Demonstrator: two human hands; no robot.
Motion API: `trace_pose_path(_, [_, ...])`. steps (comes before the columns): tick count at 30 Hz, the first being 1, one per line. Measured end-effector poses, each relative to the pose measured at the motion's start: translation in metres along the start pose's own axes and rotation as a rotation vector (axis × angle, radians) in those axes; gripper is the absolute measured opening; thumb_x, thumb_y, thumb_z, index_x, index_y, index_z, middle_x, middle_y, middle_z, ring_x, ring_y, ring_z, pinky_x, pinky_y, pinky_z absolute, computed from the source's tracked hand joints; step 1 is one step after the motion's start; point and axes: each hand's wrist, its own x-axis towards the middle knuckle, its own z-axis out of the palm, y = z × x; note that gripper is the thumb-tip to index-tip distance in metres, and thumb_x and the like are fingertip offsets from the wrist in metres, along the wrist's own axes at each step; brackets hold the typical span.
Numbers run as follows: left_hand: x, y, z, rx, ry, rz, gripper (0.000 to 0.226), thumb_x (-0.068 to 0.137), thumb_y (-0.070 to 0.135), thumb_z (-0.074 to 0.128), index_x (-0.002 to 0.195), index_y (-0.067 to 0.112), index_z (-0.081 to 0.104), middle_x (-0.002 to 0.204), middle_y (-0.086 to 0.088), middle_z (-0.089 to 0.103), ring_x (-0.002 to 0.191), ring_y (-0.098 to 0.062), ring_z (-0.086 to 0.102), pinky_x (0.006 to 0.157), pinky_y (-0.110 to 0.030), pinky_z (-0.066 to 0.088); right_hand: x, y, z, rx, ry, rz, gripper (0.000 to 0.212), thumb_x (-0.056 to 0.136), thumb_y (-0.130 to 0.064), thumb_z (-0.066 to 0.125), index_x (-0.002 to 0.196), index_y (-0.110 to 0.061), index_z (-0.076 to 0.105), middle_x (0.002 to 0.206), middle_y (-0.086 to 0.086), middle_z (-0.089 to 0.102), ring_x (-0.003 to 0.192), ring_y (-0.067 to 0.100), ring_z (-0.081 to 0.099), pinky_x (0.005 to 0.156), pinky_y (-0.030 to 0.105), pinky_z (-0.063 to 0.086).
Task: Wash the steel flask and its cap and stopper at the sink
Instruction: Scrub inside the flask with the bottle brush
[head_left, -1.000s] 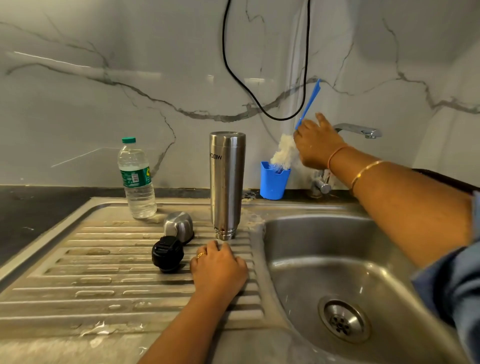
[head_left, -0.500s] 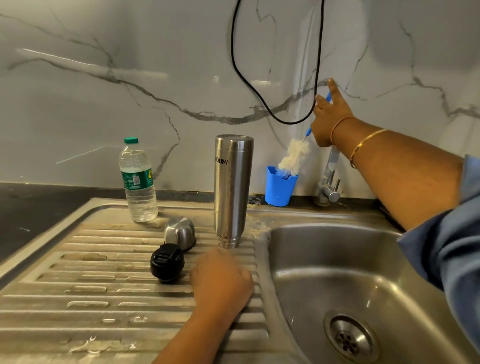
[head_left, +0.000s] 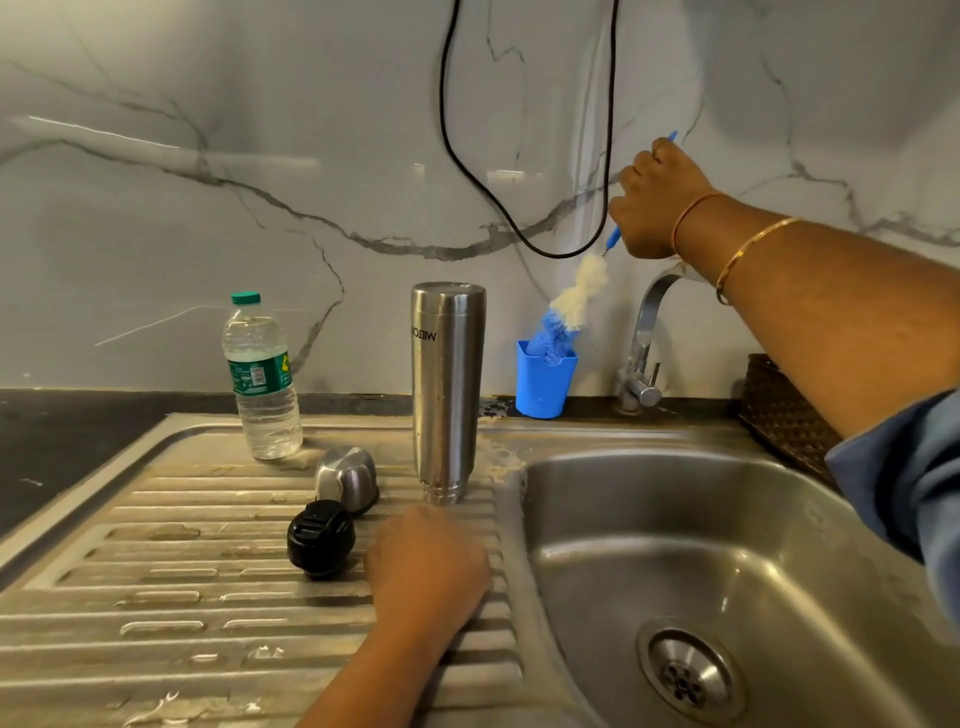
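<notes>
Head view: right hand grips brush, bristle tip at blue holder rim; left hand rests on drainboard, fingers hidden. Flask stands inverted there, cap and stopper beside. Lift brush straight clear, mind cable.

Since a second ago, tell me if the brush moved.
Yes: the brush has risen, its head now almost clear of the blue cup, held by the right hand.

A: Where did the steel flask stand?
B: Mouth down on the drainboard, with the cap and stopper beside it and the left hand resting nearby.
A: And the right hand?
B: It gripped the brush, bristles at the blue cup.
</notes>
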Motion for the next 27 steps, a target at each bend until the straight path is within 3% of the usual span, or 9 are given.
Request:
trace_pose_path(9, [-0.004,0.000,-0.004,0.010,0.002,0.009,0.054,0.094,0.044,0.034,0.144,0.026,0.033,0.148,0.000,0.029,0.136,-0.025,0.024,0.112,-0.040,0.020,-0.034,0.030,-0.004,-0.034,0.043,0.069,0.035,0.095,-0.028,0.037,0.128,-0.016,0.043,0.126,0.013,0.051,0.117,0.029,0.045,0.105,0.046,0.028])
trace_pose_path(15, [-0.003,0.000,-0.003,0.015,-0.004,0.011,0.049,0.093,0.044,0.033,0.139,0.027,0.039,0.144,0.001,0.033,0.134,-0.024,0.026,0.109,-0.039,0.024,-0.049,0.032,-0.008,-0.020,0.006,0.057,0.031,0.098,-0.030,0.035,0.127,-0.021,0.041,0.110,0.004,0.062,0.104,0.025,0.054,0.098,0.042,0.032])
trace_pose_path(18, [-0.003,-0.001,-0.003,0.019,-0.003,0.014,0.048,0.093,0.044,0.032,0.138,0.027,0.040,0.144,0.001,0.034,0.133,-0.024,0.027,0.108,-0.039,0.025,-0.056,0.028,-0.014,0.047,-0.141,0.041,0.024,0.099,-0.025,0.035,0.114,-0.024,0.054,0.089,-0.004,0.058,0.088,0.021,0.055,0.092,0.040,0.035])
trace_pose_path(21, [-0.003,-0.001,-0.004,0.026,-0.005,0.018,0.048,0.093,0.044,0.032,0.137,0.028,0.040,0.144,0.000,0.035,0.133,-0.024,0.028,0.108,-0.039,0.025,-0.059,0.024,-0.019,0.159,-0.260,0.038,0.016,0.097,-0.020,0.037,0.094,-0.020,0.053,0.069,-0.002,0.041,0.060,0.016,0.041,0.075,0.031,0.040])
trace_pose_path(24, [-0.003,-0.002,-0.004,0.030,-0.011,0.017,0.047,0.093,0.044,0.033,0.136,0.027,0.041,0.144,0.000,0.035,0.132,-0.023,0.029,0.108,-0.038,0.027,-0.062,0.021,-0.024,0.239,-0.312,0.058,0.018,0.095,-0.019,0.042,0.080,-0.018,0.051,0.068,-0.002,0.043,0.058,0.014,0.040,0.060,0.026,0.036])
trace_pose_path(27, [-0.003,-0.002,-0.005,0.027,-0.006,0.021,0.045,0.093,0.044,0.033,0.133,0.027,0.044,0.143,0.000,0.036,0.132,-0.023,0.030,0.107,-0.038,0.028,-0.065,0.017,-0.023,0.298,-0.387,0.061,0.025,0.095,-0.026,0.046,0.072,-0.017,0.048,0.070,-0.002,0.045,0.059,0.015,0.041,0.068,0.027,0.042])
